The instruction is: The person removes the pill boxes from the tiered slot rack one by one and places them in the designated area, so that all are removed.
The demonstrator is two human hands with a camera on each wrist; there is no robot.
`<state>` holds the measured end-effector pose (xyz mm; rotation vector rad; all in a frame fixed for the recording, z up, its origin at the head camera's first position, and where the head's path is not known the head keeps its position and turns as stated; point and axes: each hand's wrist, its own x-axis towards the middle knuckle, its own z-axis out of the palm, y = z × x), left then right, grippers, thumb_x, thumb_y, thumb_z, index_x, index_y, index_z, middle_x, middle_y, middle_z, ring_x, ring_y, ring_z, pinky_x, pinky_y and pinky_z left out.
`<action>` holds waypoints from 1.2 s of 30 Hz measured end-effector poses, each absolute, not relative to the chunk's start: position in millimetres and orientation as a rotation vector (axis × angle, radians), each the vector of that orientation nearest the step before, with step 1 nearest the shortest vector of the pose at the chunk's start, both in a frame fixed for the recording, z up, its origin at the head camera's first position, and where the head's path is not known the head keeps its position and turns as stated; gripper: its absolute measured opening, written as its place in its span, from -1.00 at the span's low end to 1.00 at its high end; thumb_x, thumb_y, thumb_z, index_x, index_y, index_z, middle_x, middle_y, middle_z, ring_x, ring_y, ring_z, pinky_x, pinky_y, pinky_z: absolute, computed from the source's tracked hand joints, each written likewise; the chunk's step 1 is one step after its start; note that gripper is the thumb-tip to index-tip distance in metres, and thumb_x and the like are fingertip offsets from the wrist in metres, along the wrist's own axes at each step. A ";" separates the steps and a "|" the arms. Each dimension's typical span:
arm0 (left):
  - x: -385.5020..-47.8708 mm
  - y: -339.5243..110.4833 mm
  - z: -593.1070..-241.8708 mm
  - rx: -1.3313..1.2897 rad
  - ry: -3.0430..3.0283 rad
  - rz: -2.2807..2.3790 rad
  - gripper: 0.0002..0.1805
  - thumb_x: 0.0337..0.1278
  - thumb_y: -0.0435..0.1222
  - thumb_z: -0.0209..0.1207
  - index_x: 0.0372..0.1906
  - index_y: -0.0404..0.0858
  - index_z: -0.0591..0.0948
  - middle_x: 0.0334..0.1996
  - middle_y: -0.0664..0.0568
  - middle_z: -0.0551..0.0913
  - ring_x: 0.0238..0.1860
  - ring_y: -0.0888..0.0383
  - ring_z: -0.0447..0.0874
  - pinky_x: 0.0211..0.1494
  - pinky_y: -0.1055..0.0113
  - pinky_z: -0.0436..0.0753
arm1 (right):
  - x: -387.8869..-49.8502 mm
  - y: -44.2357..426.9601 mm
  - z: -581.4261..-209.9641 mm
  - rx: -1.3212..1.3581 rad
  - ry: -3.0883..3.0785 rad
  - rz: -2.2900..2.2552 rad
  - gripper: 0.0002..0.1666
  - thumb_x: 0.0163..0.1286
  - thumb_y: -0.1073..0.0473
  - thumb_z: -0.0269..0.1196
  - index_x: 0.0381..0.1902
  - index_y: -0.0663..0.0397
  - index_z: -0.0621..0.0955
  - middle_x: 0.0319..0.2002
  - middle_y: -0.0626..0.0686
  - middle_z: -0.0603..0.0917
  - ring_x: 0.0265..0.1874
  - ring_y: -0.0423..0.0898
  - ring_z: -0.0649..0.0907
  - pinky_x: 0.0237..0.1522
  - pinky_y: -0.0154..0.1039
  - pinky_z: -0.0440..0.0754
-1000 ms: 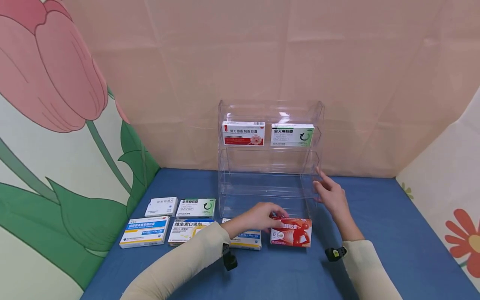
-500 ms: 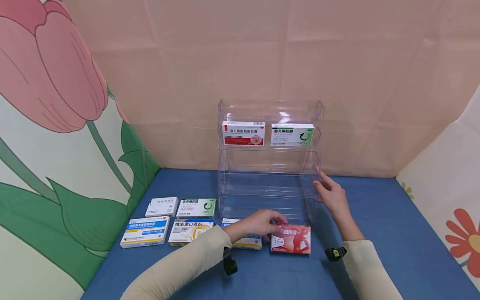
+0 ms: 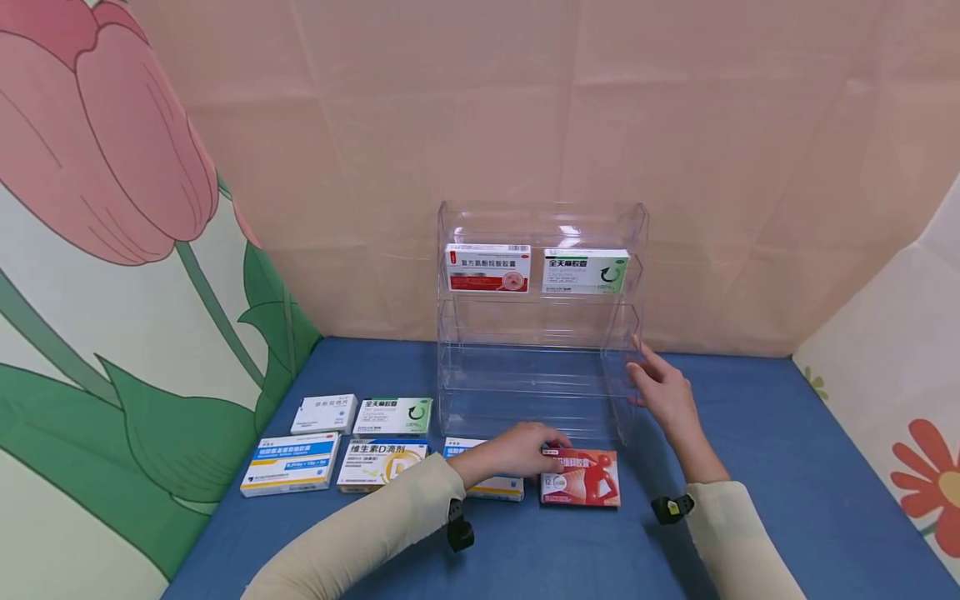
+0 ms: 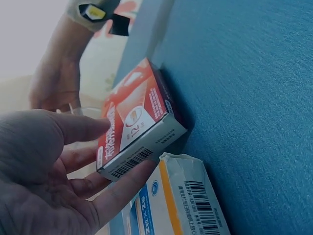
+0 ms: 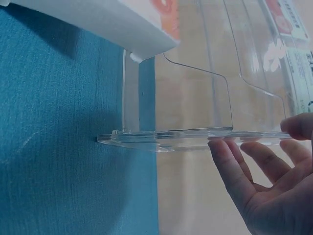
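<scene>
In the head view, my left hand (image 3: 517, 454) holds a red medicine box (image 3: 581, 478) in front of the clear display rack (image 3: 525, 367). The left wrist view shows the thumb on the printed face and fingers about its end and far side; whether the box touches the table cannot be told. My right hand (image 3: 663, 396) is at the rack's right side, its fingertips touching the clear side wall (image 5: 195, 133). A blue-and-white medicine box (image 3: 495, 487) lies next to the red one, partly hidden by the left wrist.
Left of the rack lie a plain white box (image 3: 324, 414), a green-and-white box (image 3: 392, 417), a blue-striped box (image 3: 290, 464) and a vitamin D box (image 3: 381, 463). A red-and-white box (image 3: 488, 267) and another green-and-white box (image 3: 586, 271) stand in an upper tier.
The red box has come slightly toward the near edge in my left hand, and its printed face has tilted further upward. The right hand has stayed at the rack's side.
</scene>
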<state>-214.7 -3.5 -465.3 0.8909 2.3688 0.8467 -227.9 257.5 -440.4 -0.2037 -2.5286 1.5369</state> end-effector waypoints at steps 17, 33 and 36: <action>-213.4 -13.6 -441.5 1.065 2.521 0.702 -0.59 0.38 -0.10 0.24 0.25 -0.09 0.64 0.20 0.03 0.60 0.21 0.10 0.56 0.18 0.27 0.60 | -228.6 257.7 -441.3 -0.213 -2.543 1.529 -0.33 0.59 -0.11 0.09 0.56 -0.50 0.19 0.37 0.24 0.50 0.21 0.23 0.58 -0.06 -0.01 0.73; -230.4 -35.2 -390.5 1.056 2.620 0.848 -0.57 0.33 -0.09 0.30 0.26 -0.03 0.62 0.20 0.04 0.62 0.18 0.09 0.57 0.14 0.24 0.63 | -227.4 255.7 -440.8 -0.224 -2.546 1.535 -0.32 0.59 -0.12 0.09 0.57 -0.47 0.18 0.37 0.22 0.51 0.18 0.21 0.59 -0.06 -0.03 0.73; -234.8 -39.8 -380.8 1.055 2.646 0.855 -0.55 0.34 -0.10 0.29 0.28 -0.07 0.61 0.23 0.02 0.61 0.22 0.05 0.56 0.18 0.17 0.62 | -227.3 255.6 -440.7 -0.231 -2.547 1.538 -0.33 0.58 -0.12 0.09 0.57 -0.50 0.18 0.37 0.22 0.50 0.18 0.21 0.59 -0.04 0.00 0.72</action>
